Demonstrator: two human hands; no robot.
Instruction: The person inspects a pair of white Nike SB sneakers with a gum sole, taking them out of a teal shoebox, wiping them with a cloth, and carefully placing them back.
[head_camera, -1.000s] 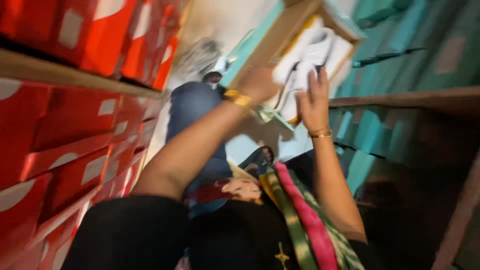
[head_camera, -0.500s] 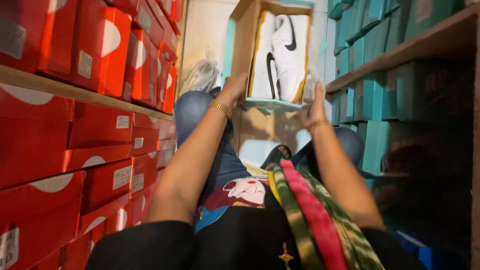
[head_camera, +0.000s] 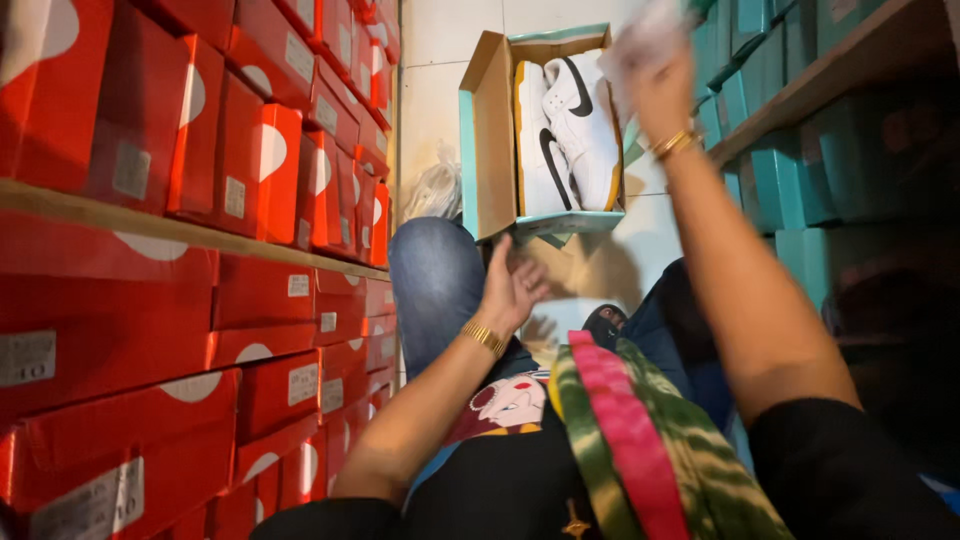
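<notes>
Shoe boxes both sides, one open box up top

Open box (head_camera: 495, 140) at 12 o'clock: tan cardboard inside, teal outside, lid flipped to 9, white/black shoes in it. Red boxes (head_camera: 150, 300) w/ white curved marks stacked on shelves from 7 to 11, small grey-white labels (head_camera: 298, 286) on ends. Teal boxes (head_camera: 800, 170) on shelves at 1–3.

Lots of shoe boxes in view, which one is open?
The tan-and-teal shoe box held up in the middle, showing white sneakers inside. The red boxes and teal boxes on the shelves stay shut.
</notes>
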